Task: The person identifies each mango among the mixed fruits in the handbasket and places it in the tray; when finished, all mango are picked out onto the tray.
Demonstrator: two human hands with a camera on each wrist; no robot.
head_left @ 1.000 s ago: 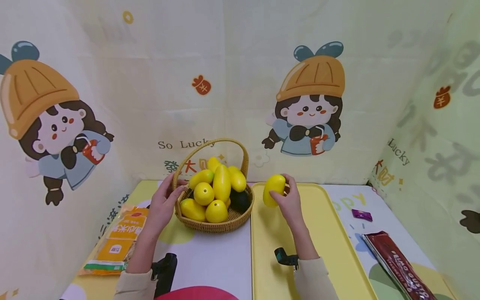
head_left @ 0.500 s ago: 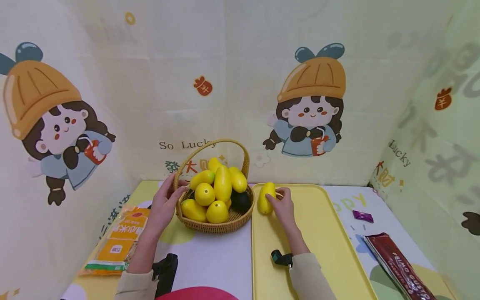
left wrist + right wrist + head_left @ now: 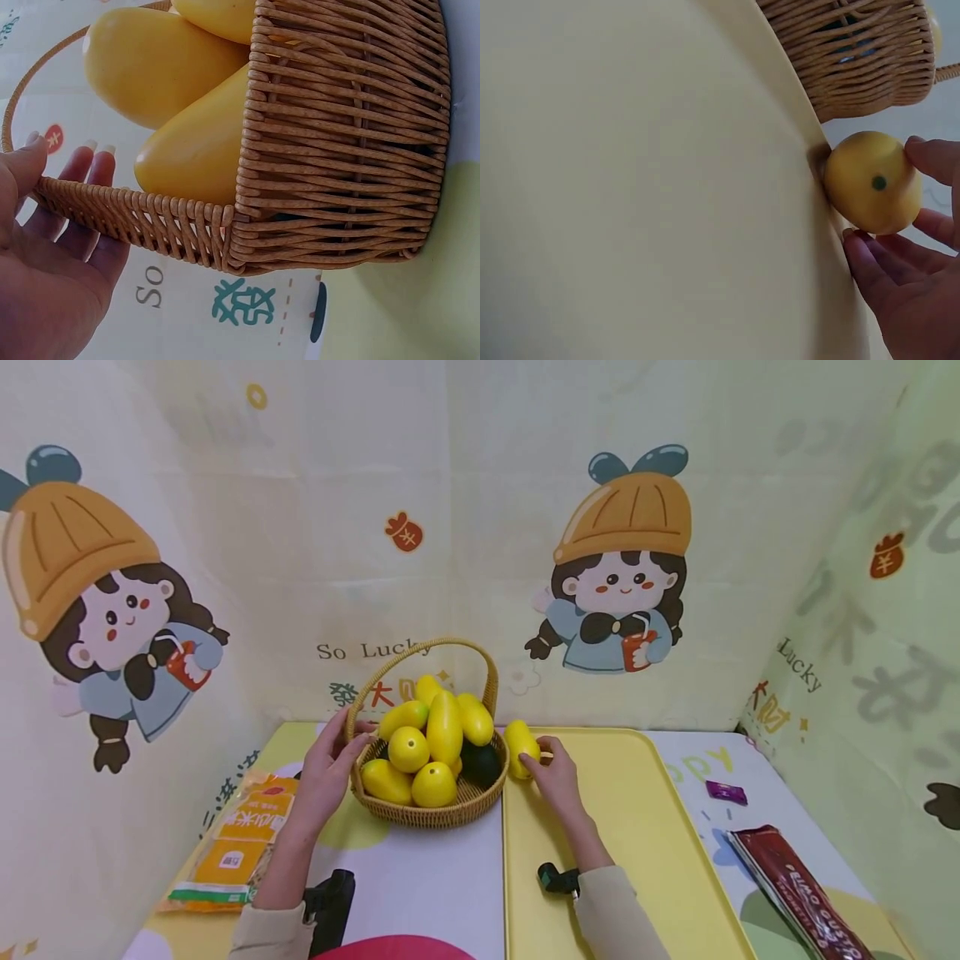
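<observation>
A wicker basket [image 3: 431, 814] holds several yellow mangoes [image 3: 444, 727] and a dark green fruit [image 3: 481, 763]. Its handle's left side lies between the thumb and fingers of the left hand [image 3: 327, 768]; in the left wrist view those fingers [image 3: 56, 247] curl round the woven handle [image 3: 142, 217]. Just right of the basket, a single mango [image 3: 520, 747] stands at the yellow tray's back left corner. The right hand [image 3: 557, 777] has its thumb and fingers on it. In the right wrist view this mango [image 3: 870, 184] touches the tray's edge.
The yellow tray [image 3: 622, 827] lies right of the basket. Further right are a small purple packet [image 3: 725, 792] and a dark red packet [image 3: 798, 893]. An orange food bag [image 3: 232, 852] lies at the left. A printed cloth wall stands behind.
The right hand has moved left and down with the mango, from above the tray to its back left corner beside the basket. The left hand and basket have stayed in place.
</observation>
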